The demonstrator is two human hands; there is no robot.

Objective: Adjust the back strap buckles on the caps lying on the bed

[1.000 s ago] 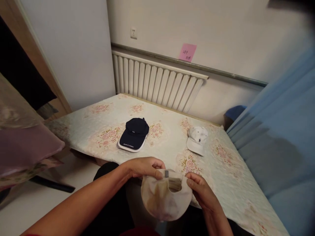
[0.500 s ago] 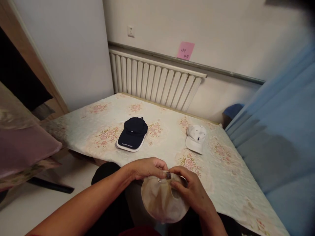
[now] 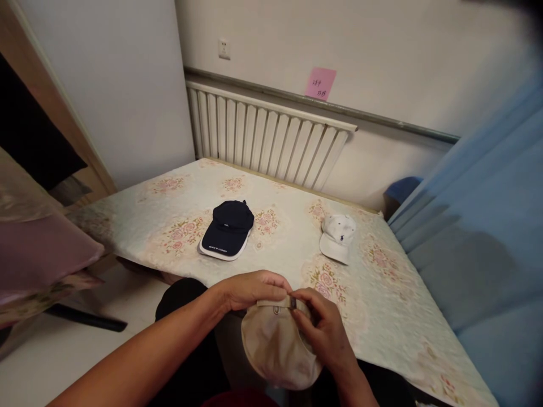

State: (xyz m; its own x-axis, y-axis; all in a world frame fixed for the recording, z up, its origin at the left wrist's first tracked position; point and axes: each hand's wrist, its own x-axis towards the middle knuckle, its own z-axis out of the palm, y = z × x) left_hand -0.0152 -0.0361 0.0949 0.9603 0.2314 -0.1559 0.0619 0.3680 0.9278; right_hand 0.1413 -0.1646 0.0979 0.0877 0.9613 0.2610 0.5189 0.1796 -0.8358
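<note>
I hold a beige cap (image 3: 274, 347) in front of me, above the near edge of the table, its back turned up. My left hand (image 3: 252, 289) pinches the cap's back strap from the left. My right hand (image 3: 323, 330) is closed on the strap from the right, fingertips at the small buckle (image 3: 292, 303). The two hands touch at the strap. On the table beyond lie a navy cap with a white-edged brim (image 3: 228, 230) and a white cap (image 3: 338, 237).
The table carries a pale floral cloth (image 3: 280, 249). A white radiator (image 3: 267, 135) runs along the back wall under a pink sticky note (image 3: 320, 83). A blue curtain (image 3: 487, 226) hangs on the right, pinkish fabric (image 3: 42, 254) on the left.
My right hand has slid left along the strap and met my left hand at the buckle. The opening at the cap's back has closed up.
</note>
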